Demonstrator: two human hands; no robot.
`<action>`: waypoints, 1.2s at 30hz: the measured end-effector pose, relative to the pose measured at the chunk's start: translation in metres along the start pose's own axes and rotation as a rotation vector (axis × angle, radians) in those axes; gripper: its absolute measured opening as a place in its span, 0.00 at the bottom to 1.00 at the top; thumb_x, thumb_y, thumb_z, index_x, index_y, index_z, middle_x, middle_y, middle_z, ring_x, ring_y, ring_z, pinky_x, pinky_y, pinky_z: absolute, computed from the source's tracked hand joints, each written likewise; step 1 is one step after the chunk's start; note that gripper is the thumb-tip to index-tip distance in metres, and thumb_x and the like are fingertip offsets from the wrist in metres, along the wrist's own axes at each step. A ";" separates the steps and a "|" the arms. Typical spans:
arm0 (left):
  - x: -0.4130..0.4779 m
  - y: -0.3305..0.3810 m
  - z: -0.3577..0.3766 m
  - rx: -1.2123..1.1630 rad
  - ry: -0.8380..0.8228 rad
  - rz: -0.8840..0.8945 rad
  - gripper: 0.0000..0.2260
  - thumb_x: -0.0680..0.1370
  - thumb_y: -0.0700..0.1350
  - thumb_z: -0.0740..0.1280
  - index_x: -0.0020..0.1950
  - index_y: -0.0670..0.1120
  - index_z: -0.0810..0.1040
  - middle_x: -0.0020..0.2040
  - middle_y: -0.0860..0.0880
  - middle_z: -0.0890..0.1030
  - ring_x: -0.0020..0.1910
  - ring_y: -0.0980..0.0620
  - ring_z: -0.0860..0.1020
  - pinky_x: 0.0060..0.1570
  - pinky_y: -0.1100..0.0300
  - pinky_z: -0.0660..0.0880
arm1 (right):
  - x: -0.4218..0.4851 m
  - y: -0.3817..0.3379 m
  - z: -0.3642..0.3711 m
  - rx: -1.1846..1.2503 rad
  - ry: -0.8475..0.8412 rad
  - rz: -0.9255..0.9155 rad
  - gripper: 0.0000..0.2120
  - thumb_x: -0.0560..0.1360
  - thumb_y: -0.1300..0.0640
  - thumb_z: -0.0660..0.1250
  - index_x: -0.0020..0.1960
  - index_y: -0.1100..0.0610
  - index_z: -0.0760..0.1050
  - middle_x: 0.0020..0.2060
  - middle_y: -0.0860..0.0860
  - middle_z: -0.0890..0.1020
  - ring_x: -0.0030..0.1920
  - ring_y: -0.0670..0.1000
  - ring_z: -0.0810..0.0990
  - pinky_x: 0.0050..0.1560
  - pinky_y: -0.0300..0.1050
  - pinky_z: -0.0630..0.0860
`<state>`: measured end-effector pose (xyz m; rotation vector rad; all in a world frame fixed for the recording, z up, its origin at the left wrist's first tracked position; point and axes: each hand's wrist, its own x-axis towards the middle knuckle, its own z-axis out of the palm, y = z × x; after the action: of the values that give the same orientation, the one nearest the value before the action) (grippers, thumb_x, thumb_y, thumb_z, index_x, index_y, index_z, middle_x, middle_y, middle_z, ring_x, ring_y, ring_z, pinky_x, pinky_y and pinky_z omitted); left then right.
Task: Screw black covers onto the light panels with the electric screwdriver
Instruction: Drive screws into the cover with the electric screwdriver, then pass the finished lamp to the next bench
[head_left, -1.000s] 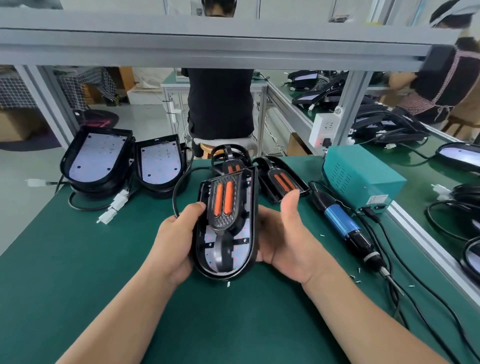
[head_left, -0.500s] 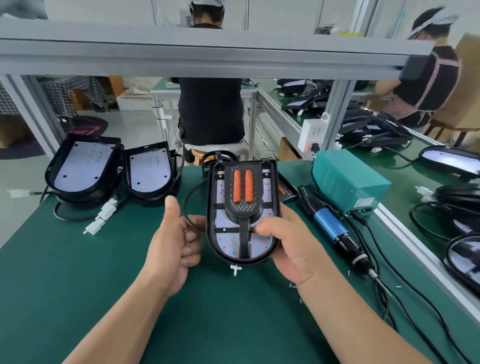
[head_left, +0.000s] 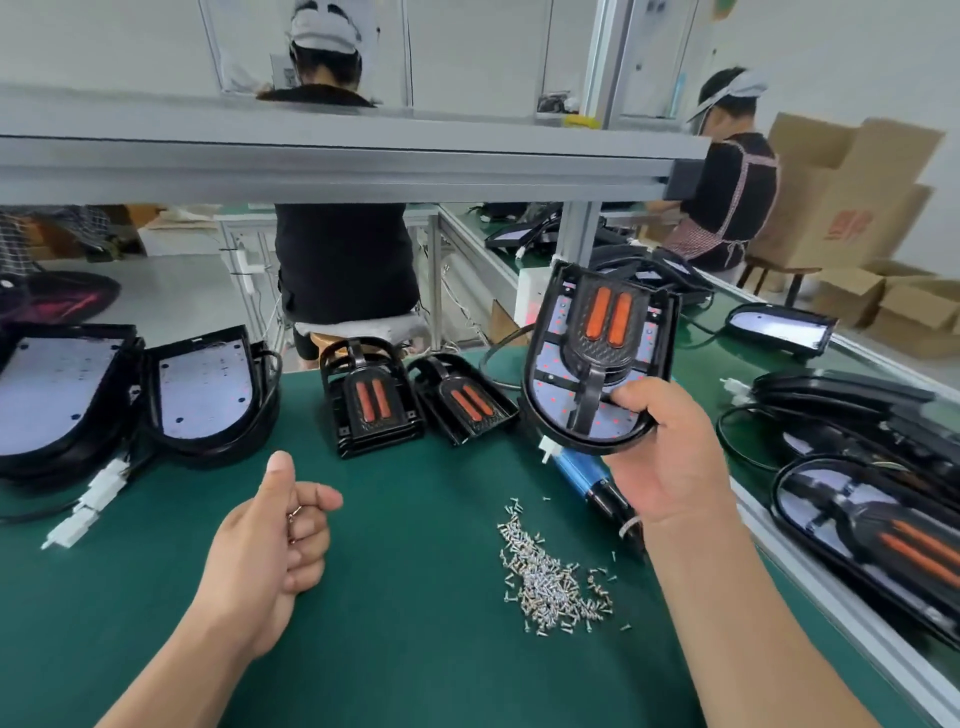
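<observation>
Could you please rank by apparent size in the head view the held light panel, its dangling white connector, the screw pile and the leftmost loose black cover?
1. Held light panel, though it is held closer to the camera.
2. Screw pile and leftmost loose black cover: too alike to rank.
3. Dangling white connector, smallest.

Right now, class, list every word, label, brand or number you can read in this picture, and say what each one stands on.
No text here can be read.
Red print on the cardboard box: too blurred to read.
Light panel held in the right hand: no lettering visible.
</observation>
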<state>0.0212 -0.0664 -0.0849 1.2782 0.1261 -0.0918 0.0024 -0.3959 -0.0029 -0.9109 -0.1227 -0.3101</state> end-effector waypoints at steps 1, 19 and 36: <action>0.000 -0.001 0.000 0.012 0.000 0.004 0.35 0.76 0.70 0.64 0.52 0.36 0.79 0.32 0.52 0.64 0.26 0.55 0.58 0.21 0.66 0.58 | 0.000 -0.006 -0.006 -0.006 0.018 -0.020 0.21 0.69 0.67 0.61 0.57 0.62 0.86 0.54 0.58 0.87 0.56 0.61 0.86 0.58 0.61 0.84; 0.013 -0.011 -0.007 0.049 -0.006 0.038 0.33 0.79 0.69 0.66 0.51 0.35 0.78 0.32 0.52 0.63 0.23 0.56 0.58 0.24 0.69 0.58 | -0.011 -0.137 -0.149 -0.294 0.527 -0.266 0.15 0.76 0.65 0.61 0.47 0.56 0.86 0.53 0.54 0.87 0.55 0.60 0.86 0.60 0.62 0.81; 0.022 -0.008 -0.010 -0.001 -0.020 -0.040 0.19 0.84 0.55 0.65 0.49 0.37 0.77 0.29 0.52 0.64 0.21 0.57 0.59 0.26 0.71 0.58 | -0.017 -0.176 -0.202 -0.452 0.941 -0.404 0.14 0.79 0.48 0.72 0.59 0.55 0.76 0.53 0.47 0.85 0.51 0.43 0.87 0.57 0.50 0.86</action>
<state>0.0414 -0.0595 -0.0986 1.2732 0.1349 -0.1388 -0.0746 -0.6530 0.0034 -1.0949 0.6644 -1.1434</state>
